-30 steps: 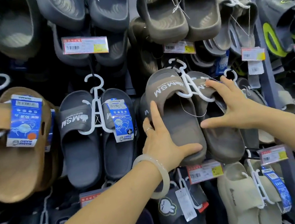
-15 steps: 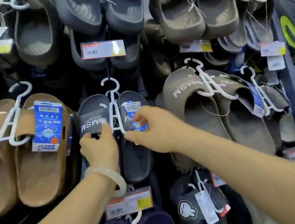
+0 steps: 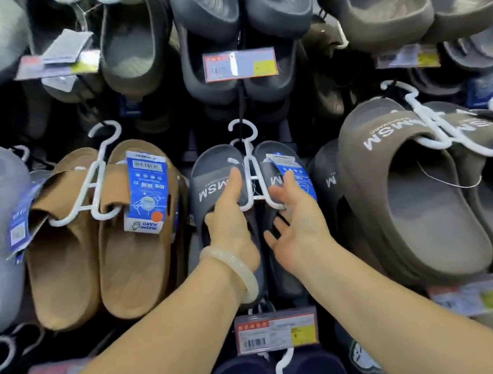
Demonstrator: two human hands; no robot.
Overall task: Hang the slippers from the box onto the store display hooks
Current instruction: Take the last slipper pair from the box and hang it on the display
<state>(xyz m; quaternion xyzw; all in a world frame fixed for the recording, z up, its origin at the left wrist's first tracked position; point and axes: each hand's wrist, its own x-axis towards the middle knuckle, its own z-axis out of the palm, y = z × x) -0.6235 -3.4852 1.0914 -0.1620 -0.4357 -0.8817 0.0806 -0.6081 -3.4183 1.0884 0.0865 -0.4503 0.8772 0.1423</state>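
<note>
Head view shows the left hand (image 3: 231, 220) lying flat on the dark grey slippers (image 3: 216, 184), fingers straight, and the right hand (image 3: 297, 221) spread just beside their white hanger (image 3: 249, 167), gripping nothing. Steady the pair and check its crook sits fully on the display hook (image 3: 240, 105), mid-rack, between tan slippers (image 3: 99, 232) and bigger grey ones (image 3: 414, 195).

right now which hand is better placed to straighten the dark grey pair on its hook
Left. The left hand already rests on the dark grey pair beside the hanger; the right hand hangs open, palm up.

Left hand (image 3: 232, 230) flat, right hand (image 3: 300, 230) open, fingers (image 3: 289, 180) spread.
</note>
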